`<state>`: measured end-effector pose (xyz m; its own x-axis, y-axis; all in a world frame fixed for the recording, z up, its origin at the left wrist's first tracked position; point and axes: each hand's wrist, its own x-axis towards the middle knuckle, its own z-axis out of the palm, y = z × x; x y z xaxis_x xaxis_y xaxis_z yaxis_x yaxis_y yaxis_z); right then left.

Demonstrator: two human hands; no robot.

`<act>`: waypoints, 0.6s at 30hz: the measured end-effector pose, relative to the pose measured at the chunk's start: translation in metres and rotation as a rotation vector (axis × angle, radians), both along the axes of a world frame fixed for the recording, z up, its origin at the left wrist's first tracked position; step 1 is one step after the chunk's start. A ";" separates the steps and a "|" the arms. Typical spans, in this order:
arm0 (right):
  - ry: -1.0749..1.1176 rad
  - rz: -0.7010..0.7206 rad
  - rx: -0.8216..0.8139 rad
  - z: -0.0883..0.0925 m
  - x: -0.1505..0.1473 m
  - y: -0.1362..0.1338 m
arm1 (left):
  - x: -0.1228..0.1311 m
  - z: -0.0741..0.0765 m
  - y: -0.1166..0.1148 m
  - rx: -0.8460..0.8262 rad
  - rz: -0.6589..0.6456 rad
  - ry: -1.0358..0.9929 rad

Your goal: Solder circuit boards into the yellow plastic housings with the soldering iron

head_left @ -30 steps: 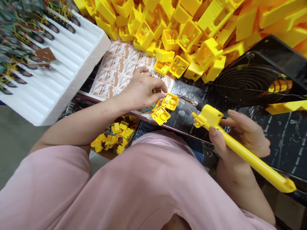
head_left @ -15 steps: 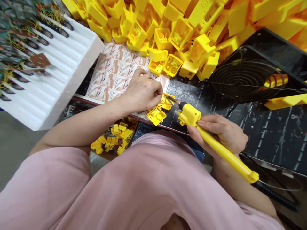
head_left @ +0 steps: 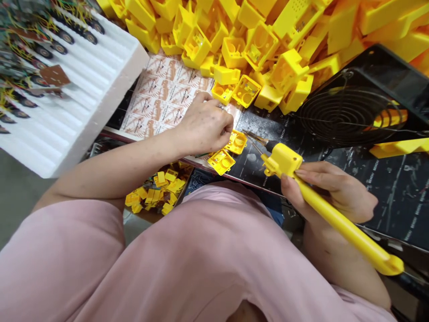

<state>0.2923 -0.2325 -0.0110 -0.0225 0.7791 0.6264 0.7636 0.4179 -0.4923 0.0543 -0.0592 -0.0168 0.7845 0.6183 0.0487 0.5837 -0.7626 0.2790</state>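
A yellow soldering iron [head_left: 335, 210] lies in my right hand [head_left: 338, 192], fingers and thumb closed round its handle near the head. Its metal tip and a thin feed tube point left, just beside a small open yellow plastic case [head_left: 237, 142]. My left hand [head_left: 208, 125], a ring on one finger, is curled over the left part of that case. Its fingertips are hidden, so what they pinch does not show. Just below, another open yellow case [head_left: 221, 162] with a round grille rests at the bench edge.
Yellow plastic housings [head_left: 234, 49] are heaped along the back. A black fan [head_left: 348, 103] stands at right. On the left, a white foam tray [head_left: 100, 89] carries wired boards and small speakers. Below the bench edge sits a box of yellow parts [head_left: 156, 192]. Printed sheets [head_left: 161, 98] cover part of the bench.
My right hand has drawn the soldering iron to the right, its tip moving back from over the case. My left hand stays curled at the case.
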 end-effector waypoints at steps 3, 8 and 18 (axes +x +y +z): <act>0.010 -0.120 -0.024 -0.002 -0.003 0.000 | 0.003 0.002 -0.003 0.001 0.003 0.039; 0.033 -0.052 0.048 -0.013 0.004 -0.001 | -0.002 0.010 0.001 -0.043 0.017 0.072; 0.191 -0.113 0.287 -0.022 0.019 0.001 | -0.019 0.006 -0.005 -0.096 -0.413 0.049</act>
<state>0.3116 -0.2311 -0.0332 0.1923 0.5621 0.8044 0.7183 0.4779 -0.5057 0.0352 -0.0641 -0.0112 0.9673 0.2511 -0.0370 0.2485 -0.9072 0.3394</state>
